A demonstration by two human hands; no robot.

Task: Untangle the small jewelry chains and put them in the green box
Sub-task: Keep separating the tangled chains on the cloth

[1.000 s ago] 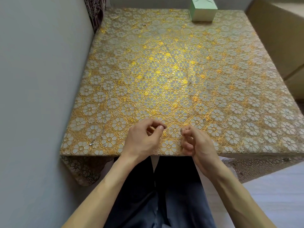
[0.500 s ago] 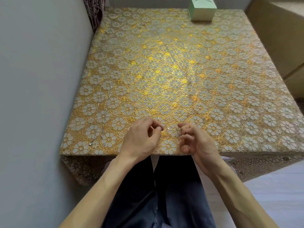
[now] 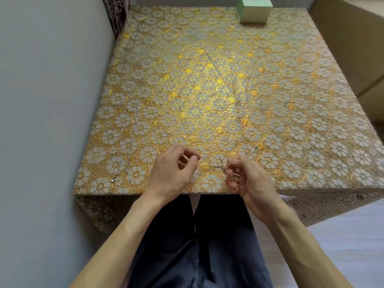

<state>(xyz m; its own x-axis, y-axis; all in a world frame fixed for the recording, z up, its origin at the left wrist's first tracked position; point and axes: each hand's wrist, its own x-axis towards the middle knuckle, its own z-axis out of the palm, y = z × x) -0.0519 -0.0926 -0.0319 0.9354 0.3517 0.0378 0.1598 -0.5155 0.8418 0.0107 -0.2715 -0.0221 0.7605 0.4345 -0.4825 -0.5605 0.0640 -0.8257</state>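
Two pinches did the work in the head view: your right hand [image 3: 247, 177] gripped the chain [image 3: 218, 166] beside its little charm. Your left hand [image 3: 174, 173], thumb against forefinger, seemed to hold its other end, probably to draw a knot open. That chain lay between both hands at the near edge of the table [image 3: 207, 90]. A second chain [image 3: 133, 132] lay loose to the left, and the green box [image 3: 254, 10] stood well apart at the far edge.

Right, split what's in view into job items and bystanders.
Job: left hand, right hand, chain between them, loose chains on the table's left, green box.
Bystanders: tablecloth, cardboard box, wall.
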